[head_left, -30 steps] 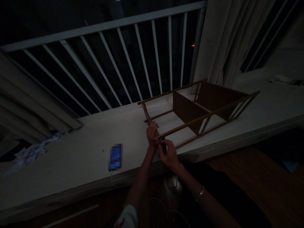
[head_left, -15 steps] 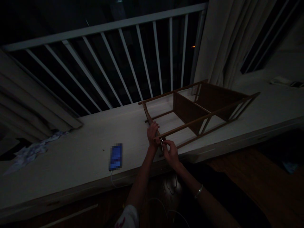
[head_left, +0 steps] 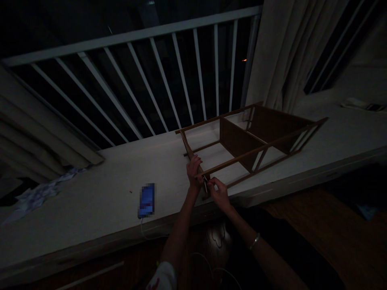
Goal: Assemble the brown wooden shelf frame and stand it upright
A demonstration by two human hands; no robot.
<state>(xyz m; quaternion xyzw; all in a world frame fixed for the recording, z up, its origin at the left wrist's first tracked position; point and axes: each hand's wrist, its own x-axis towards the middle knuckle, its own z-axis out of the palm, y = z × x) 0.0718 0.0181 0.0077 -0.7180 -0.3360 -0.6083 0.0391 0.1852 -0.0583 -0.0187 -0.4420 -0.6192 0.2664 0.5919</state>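
A brown wooden shelf rack lies on its side along the pale window ledge. My left hand is wrapped round the board at the rack's near left end, close to the corner. Beside it my right hand is closed in a pinch at the same corner. A small shiny metal piece shows at the fingertips of that hand; in this dim light its kind cannot be made out.
A phone with a white cable lies on the ledge to the left. Behind stand a white railing and curtains. Crumpled cloth is at far left. Wooden floor lies below the ledge.
The view has shifted very slightly. Both hands stay at the rack's corner, and my right fingers have turned a little around the small metal piece.
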